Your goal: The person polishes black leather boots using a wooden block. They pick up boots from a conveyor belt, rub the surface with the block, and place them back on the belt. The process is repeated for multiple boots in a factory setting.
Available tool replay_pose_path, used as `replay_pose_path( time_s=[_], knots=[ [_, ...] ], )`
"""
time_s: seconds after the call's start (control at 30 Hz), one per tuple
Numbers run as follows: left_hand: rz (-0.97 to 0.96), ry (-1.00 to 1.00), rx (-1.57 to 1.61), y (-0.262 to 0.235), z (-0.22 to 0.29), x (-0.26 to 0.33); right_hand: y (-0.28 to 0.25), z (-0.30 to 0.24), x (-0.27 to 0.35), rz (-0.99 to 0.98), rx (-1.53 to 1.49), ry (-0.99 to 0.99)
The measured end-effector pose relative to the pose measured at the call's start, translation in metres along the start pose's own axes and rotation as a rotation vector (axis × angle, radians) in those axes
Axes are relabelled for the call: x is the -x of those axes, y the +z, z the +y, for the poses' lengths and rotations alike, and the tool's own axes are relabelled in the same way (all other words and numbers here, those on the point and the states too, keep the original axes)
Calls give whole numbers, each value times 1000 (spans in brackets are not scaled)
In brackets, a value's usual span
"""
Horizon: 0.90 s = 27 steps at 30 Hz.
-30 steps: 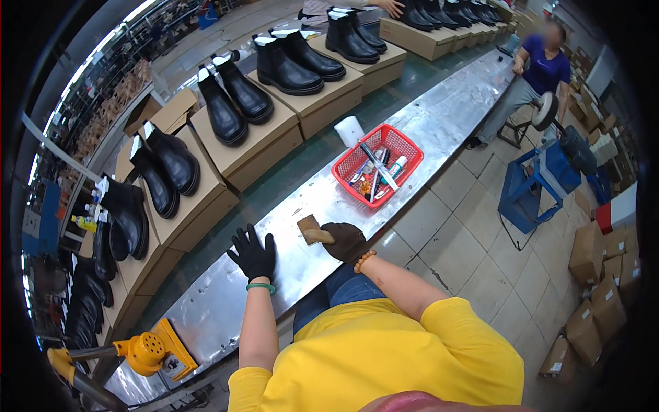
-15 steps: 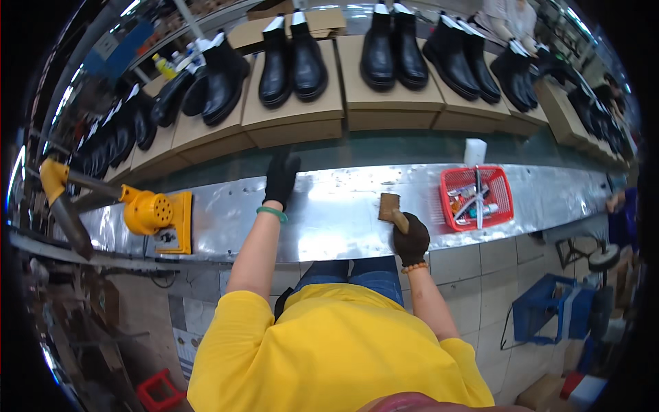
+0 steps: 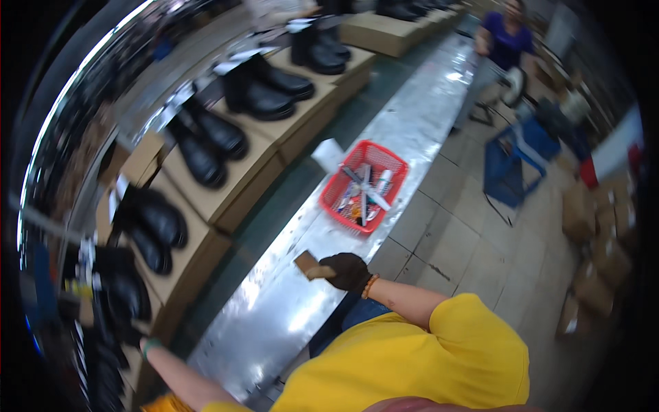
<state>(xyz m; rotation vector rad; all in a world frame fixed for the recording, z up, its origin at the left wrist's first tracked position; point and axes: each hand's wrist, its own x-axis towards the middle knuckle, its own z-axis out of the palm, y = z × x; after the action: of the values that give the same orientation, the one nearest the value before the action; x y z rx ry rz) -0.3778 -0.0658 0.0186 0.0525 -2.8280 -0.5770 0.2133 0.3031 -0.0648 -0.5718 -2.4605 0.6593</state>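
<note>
Head view, table: a shiny metal table [image 3: 274, 292] runs from lower left to upper right, the whole scene somewhat blurred by motion.
Red basket: a mesh red basket [image 3: 327, 206] stands on the table beyond the right hand [image 3: 349, 272], near it, filled with small tubes and stick-like items.
White block: a white block [image 3: 328, 155] sits just beside the basket, on the side toward the boots.
Boot row: black boots [image 3: 199, 161] stand on cardboard boxes [image 3: 250, 196] along the left, a dark green strip [image 3: 237, 275] separating them from the table.
Floor side: a blue metal stand [image 3: 508, 161], stacked cartons [image 3: 596, 288] and a person in purple [image 3: 506, 42] are well apart, to the right.
Brown tool: the brown tool [image 3: 311, 266] is over the near part of the table, its wide flat end pointing left, toward the boot row — long axis roughly crossing the table's length.
Right fingers: curled round the tool's handle, gripping it.
Left hand: the dark-gloved left hand [image 3: 128, 333] is among the boots at lower left — too blurred to tell whether its fingers grasp one.
Count: one tool, one basket, one white block, one blue stand; four boot pairs show distinctly, the others too blurred to count.
</note>
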Motion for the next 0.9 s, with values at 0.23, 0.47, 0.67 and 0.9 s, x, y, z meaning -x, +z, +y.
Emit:
replay_pose_path(
  time_s=[0.23,0.47,0.67,0.9],
  knots=[
    [-66,-96,-46,6,3,-46,-44,-25,-14,-123,-40,200],
    [-26,-92,34,4,9,-68,-49,-25,-16,-143,-81,158],
    [94,-33,249,-11,48,-80,-42,-26,-12,-40,-40,200],
    [265,145,770,-64,102,-87,-45,-25,-14,-211,-118,251]
  ],
)
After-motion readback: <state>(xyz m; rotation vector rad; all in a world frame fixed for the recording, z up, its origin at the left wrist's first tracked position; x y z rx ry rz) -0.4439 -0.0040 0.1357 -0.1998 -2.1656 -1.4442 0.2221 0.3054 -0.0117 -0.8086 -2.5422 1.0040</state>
